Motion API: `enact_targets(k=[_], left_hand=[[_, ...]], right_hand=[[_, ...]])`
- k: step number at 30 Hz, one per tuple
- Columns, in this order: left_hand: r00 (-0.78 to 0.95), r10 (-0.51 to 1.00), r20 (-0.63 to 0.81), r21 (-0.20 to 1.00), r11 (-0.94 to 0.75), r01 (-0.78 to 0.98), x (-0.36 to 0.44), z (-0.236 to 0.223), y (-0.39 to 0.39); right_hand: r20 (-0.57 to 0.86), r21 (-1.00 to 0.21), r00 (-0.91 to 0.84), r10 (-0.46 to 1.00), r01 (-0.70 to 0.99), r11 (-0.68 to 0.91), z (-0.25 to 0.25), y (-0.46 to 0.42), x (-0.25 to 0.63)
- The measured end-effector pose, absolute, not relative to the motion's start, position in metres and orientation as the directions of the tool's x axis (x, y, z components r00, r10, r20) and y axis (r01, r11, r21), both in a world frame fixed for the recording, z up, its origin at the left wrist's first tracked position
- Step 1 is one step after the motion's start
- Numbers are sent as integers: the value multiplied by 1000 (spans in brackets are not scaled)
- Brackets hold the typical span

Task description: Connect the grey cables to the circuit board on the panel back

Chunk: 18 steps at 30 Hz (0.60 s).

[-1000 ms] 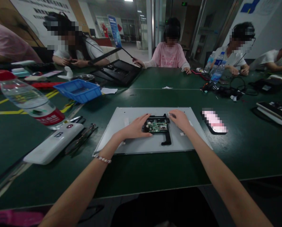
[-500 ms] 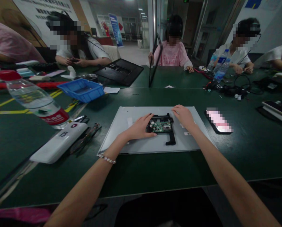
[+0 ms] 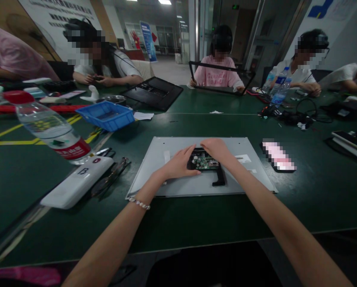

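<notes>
A green circuit board [image 3: 204,162] sits in a black plastic bracket [image 3: 219,179] on a flat grey panel [image 3: 145,179] in front of me. My left hand [image 3: 181,161] is closed around the bracket's left end, thumb at the near edge and fingers at the far edge. Over the bracket's upper right part is my right hand [image 3: 216,150], its fingers curled together at the far edge. What the right fingertips pinch, if anything, is hidden. White label patches [image 3: 243,158] show on the panel beside my right wrist.
Right of the panel lies a phone [image 3: 278,155]. To the left are a white power bank [image 3: 78,181], glasses [image 3: 114,175], a water bottle [image 3: 51,131] and a blue bin [image 3: 106,114]. Across the table a person holds a black frame [image 3: 220,67] near a black back cover [image 3: 154,92].
My right hand has moved left from beside the bracket to over its far edge. My left hand keeps its hold. The person opposite has swung the black frame round in front of them.
</notes>
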<state>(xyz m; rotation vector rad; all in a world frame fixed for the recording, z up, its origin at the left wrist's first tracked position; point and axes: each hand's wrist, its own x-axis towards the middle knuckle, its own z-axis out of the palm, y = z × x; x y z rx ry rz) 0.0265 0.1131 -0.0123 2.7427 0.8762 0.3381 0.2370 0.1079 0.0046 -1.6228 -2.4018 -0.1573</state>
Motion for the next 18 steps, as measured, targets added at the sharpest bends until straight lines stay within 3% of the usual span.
enact_targets(k=[5,18], left_hand=[[789,592,164,301,-792,531,26,-15,113],[786,592,176,312,-791,526,26,-16,113]], right_hand=[[225,-63,-364,904,920,386,3,112,229],[255,-326,-389,885,827,457,-1,119,235]])
